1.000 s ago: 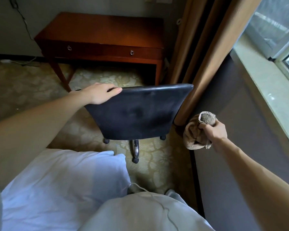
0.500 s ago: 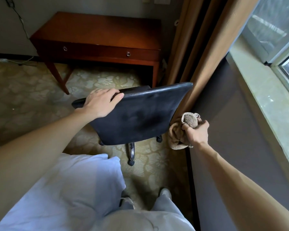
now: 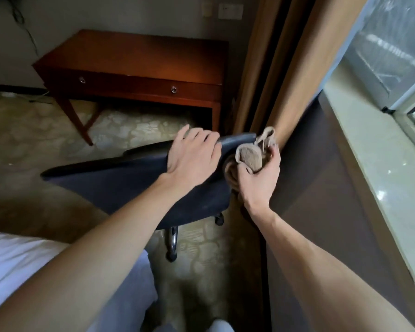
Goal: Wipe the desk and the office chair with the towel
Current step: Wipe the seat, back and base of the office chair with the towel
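Note:
A dark office chair (image 3: pixel 120 185) stands in front of me, its backrest turned toward me and angled to the left. My left hand (image 3: pixel 193 156) rests on the top edge of the backrest near its right end, fingers over the edge. My right hand (image 3: pixel 256 178) grips a bunched brown towel (image 3: pixel 249 158) just right of the backrest's top corner, close to my left hand. The reddish wooden desk (image 3: pixel 141 58) with two drawer knobs stands beyond the chair against the wall.
Tan curtains (image 3: pixel 295 68) hang right of the desk, beside a dark wall panel (image 3: pixel 326 188) under a pale window sill (image 3: pixel 379 144). White bedding (image 3: pixel 12 262) lies at lower left. The chair's chrome base and castors (image 3: pixel 173 238) stand on patterned carpet.
The chair's backrest has swung round to the left. My left hand slid right along its top edge, and my right hand brought the towel up next to it.

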Motion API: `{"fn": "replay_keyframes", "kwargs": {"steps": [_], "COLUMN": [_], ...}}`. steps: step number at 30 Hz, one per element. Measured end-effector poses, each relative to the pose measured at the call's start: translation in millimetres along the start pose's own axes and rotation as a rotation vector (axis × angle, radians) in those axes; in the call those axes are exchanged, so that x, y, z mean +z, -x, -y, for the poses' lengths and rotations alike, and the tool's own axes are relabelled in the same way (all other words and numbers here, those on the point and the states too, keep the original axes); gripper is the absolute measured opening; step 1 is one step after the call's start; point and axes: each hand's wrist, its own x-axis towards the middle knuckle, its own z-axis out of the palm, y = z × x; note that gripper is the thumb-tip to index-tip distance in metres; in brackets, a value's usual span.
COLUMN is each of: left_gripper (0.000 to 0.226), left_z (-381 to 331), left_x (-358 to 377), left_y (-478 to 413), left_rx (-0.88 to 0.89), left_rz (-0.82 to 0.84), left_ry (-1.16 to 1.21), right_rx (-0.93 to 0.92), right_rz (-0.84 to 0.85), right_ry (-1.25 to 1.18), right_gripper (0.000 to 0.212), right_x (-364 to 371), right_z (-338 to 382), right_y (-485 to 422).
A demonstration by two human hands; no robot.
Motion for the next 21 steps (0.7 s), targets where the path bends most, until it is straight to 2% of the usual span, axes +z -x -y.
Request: {"fn": "replay_keyframes", "kwargs": {"steps": [3,7,10,13,15,18,21], "left_gripper": [0.041,0.041,0.038,0.038,0.043,0.061,0.073], "left_z": [-6,-2,-7,-16,-17,-12,-5], "left_x": [19,47,56,79,93,111,118], "left_y": [-3,-8,-15,-14,-10,-4,-3], "left_rx": [0.035,0.053,0.018,-0.008,-0.054,-0.067,-0.037], "left_rz": [-0.229,-0.527,-0.758,-0.918,-0.906,-0.93,-0.962], "left_ry": [-0.113,-0.22,-0.308,-0.386,-0.4,-0.465,-0.518], "right_rx": [-0.14,-0.241,-0.339,-0.443,-0.413,-0.338,-0.397], "right_rz": [0.008,0.088,0.005,-0.098,-0.052,0.021,0.051], "right_ry": [0.04,0.05,-0.029,-0.128,-0.124,-0.118,-0.18], "right_gripper": [0.088,0.094,0.101,0.089,0.088,0.088,0.073], "right_x": [8,36,67,95,107,121,112], "right_z": [-26,-84,-125,-179,-218,-271,-280], "right_y": [-10,-17,-16,-10,6,24,16]}}
